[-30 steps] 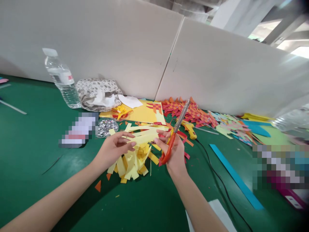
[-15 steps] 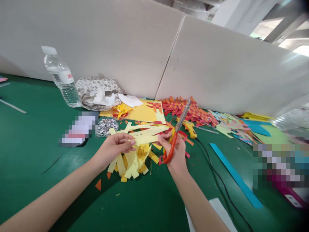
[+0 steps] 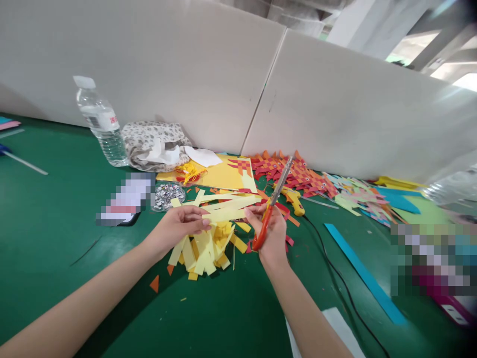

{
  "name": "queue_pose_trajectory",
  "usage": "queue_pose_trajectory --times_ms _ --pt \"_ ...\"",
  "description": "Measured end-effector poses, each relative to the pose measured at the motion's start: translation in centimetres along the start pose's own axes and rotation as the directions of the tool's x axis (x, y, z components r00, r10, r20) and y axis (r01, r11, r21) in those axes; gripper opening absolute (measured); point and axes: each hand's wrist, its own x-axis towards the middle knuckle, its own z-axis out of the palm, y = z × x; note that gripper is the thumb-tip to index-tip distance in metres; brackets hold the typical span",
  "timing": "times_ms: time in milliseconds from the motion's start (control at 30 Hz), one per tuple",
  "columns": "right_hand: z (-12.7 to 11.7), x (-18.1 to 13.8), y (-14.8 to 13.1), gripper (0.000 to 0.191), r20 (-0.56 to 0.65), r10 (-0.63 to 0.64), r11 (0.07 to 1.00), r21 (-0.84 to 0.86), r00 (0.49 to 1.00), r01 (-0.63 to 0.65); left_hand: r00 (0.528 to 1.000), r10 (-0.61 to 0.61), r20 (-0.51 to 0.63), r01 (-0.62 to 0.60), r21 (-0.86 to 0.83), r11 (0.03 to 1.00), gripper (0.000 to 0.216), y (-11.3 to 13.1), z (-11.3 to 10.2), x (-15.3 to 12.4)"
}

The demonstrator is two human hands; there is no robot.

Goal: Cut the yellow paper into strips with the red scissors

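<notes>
A pale yellow paper strip [image 3: 225, 215] stretches between my two hands. My left hand [image 3: 182, 226] pinches its left end. My right hand [image 3: 271, 231] has thumb and fingers at the strip's right end and also carries scissors [image 3: 274, 201] with orange-red handles, blades pointing up and away. Whether the blades are fully closed I cannot tell. Beneath the strip lies a heap of yellow paper strips [image 3: 201, 253], loose and overlapping, with longer pale strips [image 3: 234, 201] just behind it.
A bottle [image 3: 106, 124], patterned cloth pouch [image 3: 156, 141], phone [image 3: 126, 199] and bag of googly eyes [image 3: 167, 195] stand or lie left. Behind are woven red-orange paper fish [image 3: 294, 171] and a yellow glue gun [image 3: 294, 199] with a black cord. A blue strip [image 3: 363, 271] lies right.
The view has shifted slightly. Both hands keep the paper strip stretched between them, and the scissors have turned a little in my right hand.
</notes>
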Motion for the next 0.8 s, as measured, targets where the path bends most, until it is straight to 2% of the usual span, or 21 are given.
queue_pose_trajectory --times_ms 167,267,333,400,500,567,633,700,800 --pt "-0.3 0.3 0.3 0.031 0.015 -0.003 0.999 -0.048 1.0 0.004 0.998 0.053 -0.026 -0.051 0.063 0.997 0.025 0.1 -0.5 0.3" --pt "-0.8 0.7 0.4 0.026 0.049 0.083 0.966 -0.248 0.995 -0.069 0.969 0.21 -0.128 -0.168 0.278 0.946 0.018 0.1 -1.2 0.5" --pt "-1.1 0.8 0.4 0.024 0.068 0.114 0.944 -0.318 0.991 -0.086 0.904 0.394 -0.164 -0.257 0.53 0.808 0.016 0.1 -1.6 0.6" --pt "-1.3 0.8 0.1 0.023 0.058 0.116 0.93 -0.358 0.992 -0.088 0.837 0.539 -0.098 -0.306 0.733 0.608 0.016 -0.1 -1.8 0.6" --pt "-1.3 0.8 -0.2 0.021 0.031 0.107 0.919 -0.383 0.994 -0.088 0.757 0.65 0.065 -0.381 0.852 0.358 0.025 -0.4 -1.8 0.5" --pt "-1.4 0.8 -0.2 0.019 0.025 0.113 0.923 -0.373 0.993 -0.095 0.752 0.641 0.154 -0.393 0.885 0.248 0.035 -0.6 -1.8 0.6" --pt "-1.4 0.9 -0.1 0.018 0.022 0.129 0.932 -0.344 0.991 -0.113 0.771 0.607 0.192 -0.367 0.913 0.178 0.038 -0.9 -2.0 0.9" --pt "-1.5 1.0 0.2 0.022 0.022 0.159 0.942 -0.304 0.987 -0.145 0.793 0.574 0.206 -0.357 0.92 0.163 0.034 -1.1 -2.2 1.2" --pt "-1.4 1.0 0.2 0.026 0.035 0.205 0.953 -0.234 0.978 -0.191 0.797 0.567 0.207 -0.364 0.914 0.179 0.028 -1.3 -2.5 1.6"
